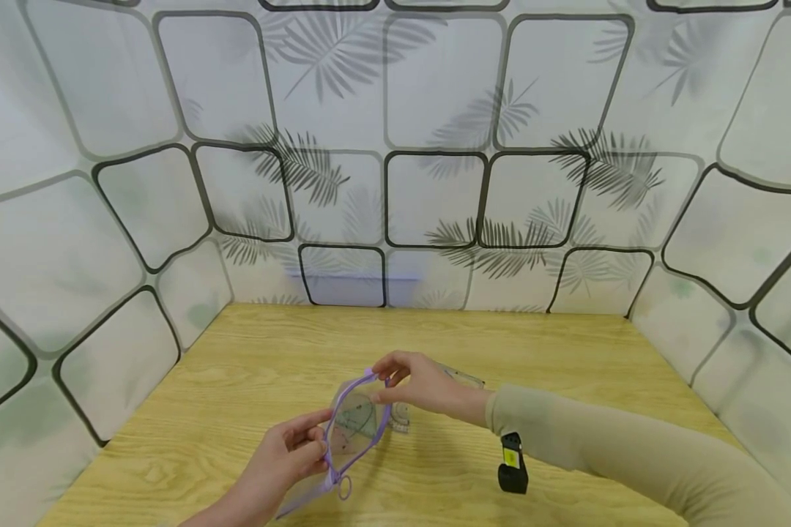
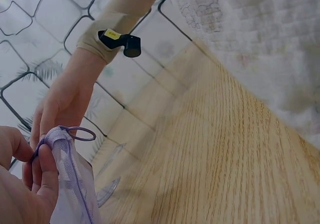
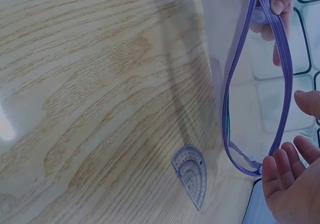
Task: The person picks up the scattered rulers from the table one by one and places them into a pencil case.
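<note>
A clear zip pouch with purple zipper edges stands with its mouth spread wide. My left hand pinches its near edge beside the purple ring pull. At the far end of the mouth is my right hand, fingertips right at the zipper edge. The right wrist view shows that hand's thumb apart from its loosely bent fingers. A greenish set square shows within the pouch's outline. A clear protractor lies on the table just beyond the pouch.
Behind my right wrist a clear, straight-edged drawing tool lies on the wood-grain table. Patterned cloth hangs around the table's back and sides. A black camera is strapped at my right sleeve.
</note>
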A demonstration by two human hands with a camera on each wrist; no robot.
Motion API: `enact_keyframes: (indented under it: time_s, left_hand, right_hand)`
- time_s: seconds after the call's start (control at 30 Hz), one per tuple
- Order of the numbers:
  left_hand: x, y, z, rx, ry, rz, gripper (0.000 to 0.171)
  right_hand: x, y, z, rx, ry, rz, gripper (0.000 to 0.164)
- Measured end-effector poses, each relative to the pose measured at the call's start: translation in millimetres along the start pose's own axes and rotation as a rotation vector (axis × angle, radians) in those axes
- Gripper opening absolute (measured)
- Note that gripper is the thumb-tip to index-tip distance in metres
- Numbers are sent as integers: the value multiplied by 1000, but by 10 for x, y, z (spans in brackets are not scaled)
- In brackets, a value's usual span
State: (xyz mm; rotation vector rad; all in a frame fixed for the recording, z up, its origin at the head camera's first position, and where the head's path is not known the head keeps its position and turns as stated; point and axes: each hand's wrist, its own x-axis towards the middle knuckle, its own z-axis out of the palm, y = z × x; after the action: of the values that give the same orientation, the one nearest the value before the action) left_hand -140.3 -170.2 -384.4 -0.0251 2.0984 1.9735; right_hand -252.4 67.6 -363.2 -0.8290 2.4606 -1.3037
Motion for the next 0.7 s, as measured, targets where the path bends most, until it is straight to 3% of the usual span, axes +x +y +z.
enact_keyframes:
  time_s: [0.27, 0.7]
  left_hand:
    - [0, -3, -14, 8, 19, 6, 62]
    - [2, 19, -16, -4, 28, -4, 61]
  right_hand:
    - [-41, 6, -26, -68, -23, -75, 46]
    - [-47, 112, -124, -131, -5, -97, 49]
